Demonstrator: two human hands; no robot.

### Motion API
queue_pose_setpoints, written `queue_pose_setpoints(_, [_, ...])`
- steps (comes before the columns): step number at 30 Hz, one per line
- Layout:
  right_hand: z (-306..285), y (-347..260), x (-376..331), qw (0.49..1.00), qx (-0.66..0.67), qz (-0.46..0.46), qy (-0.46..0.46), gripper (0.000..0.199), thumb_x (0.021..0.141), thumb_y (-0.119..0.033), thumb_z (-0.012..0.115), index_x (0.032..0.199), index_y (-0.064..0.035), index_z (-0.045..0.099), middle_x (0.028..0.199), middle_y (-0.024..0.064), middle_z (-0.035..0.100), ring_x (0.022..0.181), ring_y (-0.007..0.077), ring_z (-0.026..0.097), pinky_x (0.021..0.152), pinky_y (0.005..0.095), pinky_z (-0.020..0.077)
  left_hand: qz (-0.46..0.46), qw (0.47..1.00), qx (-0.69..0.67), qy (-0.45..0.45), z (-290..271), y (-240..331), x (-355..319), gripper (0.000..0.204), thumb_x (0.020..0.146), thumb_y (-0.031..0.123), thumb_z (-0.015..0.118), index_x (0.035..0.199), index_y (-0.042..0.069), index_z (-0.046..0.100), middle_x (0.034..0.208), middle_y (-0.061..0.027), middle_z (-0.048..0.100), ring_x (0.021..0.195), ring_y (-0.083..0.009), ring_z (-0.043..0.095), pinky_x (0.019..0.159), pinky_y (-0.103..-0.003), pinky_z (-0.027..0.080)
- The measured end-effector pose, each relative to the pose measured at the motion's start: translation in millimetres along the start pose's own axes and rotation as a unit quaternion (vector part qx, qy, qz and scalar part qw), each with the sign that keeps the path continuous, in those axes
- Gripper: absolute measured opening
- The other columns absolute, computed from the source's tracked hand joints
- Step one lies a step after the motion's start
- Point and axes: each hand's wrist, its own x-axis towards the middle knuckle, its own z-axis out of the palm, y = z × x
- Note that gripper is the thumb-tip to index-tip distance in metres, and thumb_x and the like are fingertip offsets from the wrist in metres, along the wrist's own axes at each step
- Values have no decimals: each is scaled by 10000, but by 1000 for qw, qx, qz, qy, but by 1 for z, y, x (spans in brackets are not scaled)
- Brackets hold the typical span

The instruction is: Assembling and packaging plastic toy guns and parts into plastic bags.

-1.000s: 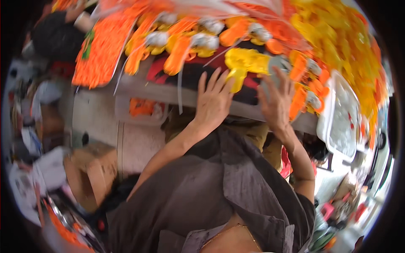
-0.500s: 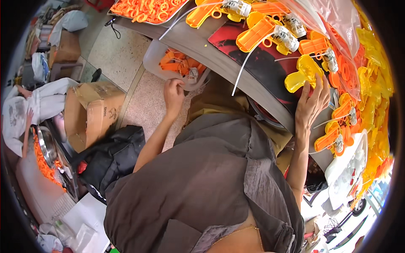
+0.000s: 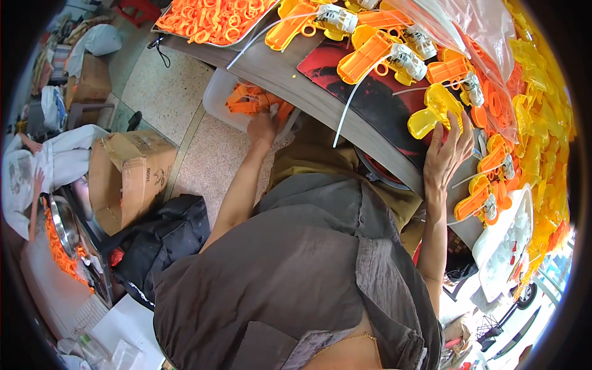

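My left hand (image 3: 263,128) reaches over the near rim of a translucent plastic bin (image 3: 214,92). Its fingertips are down among orange toy gun pieces (image 3: 243,100) and cannot be made out. On the dark red and black mat (image 3: 370,114) lies a yellow see-through toy gun half shell (image 3: 441,103). My right hand (image 3: 449,148) holds the shell's right side, thumb at the near edge and fingers bent over it. Just beyond are several orange and yellow toy guns (image 3: 365,57) with silvery wrapped parts and thin white tubes.
A tray (image 3: 243,34) of small orange rings stands on the far left of the table. Yellow shells (image 3: 542,123) are heaped at the right, beside a clear plastic bag (image 3: 487,31). A cardboard box (image 3: 139,179) and a black bag (image 3: 166,240) sit at my left, near another person's hands.
My left hand has moved from the bin's rim farther in, onto the orange pieces. My right hand stays at the yellow shell. The whole view has shifted slightly.
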Motion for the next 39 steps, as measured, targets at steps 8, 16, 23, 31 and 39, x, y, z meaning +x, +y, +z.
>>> queue_pose_setpoints(8, [-1,1,0,1000,15,-14,21,341,947,-212,606,1273,-115,575,1424,130,454,1303,316,414,1087,457,282,68,969,-236,-25,-102,-35,11,444,874,326,614,1157,-14,575,1106,-234,633,865,-359,661,768,-416,530])
queue_pose_setpoints(16, [-16,-22,1,986,101,-103,85,339,862,-83,675,1194,-94,608,1317,113,551,1232,305,491,1064,450,321,-11,723,-670,-169,-196,-5,-51,385,980,288,460,1250,16,503,980,-108,630,784,-193,599,776,-361,530])
queue_pose_setpoints(23, [-42,-141,0,880,346,-324,-22,428,729,-22,701,1144,-89,622,1035,51,652,967,217,613,955,453,400,85,537,-785,-297,-240,53,-115,465,1006,268,395,1402,27,426,908,-118,621,760,-216,587,748,-377,520])
queue_pose_setpoints(31, [-38,-149,22,852,344,-388,69,445,731,-137,668,1174,-121,633,1043,0,618,927,168,588,894,402,427,1,421,-766,-486,-245,104,-133,489,1021,327,407,1407,29,438,869,-123,605,634,-198,540,599,-341,469])
queue_pose_setpoints(39, [-64,-128,36,601,775,51,-190,131,918,-65,659,1015,-40,575,910,7,614,883,78,555,770,245,455,139,692,-509,-492,-258,143,-118,759,966,666,315,1415,68,446,910,-105,661,644,-151,652,505,-219,497])
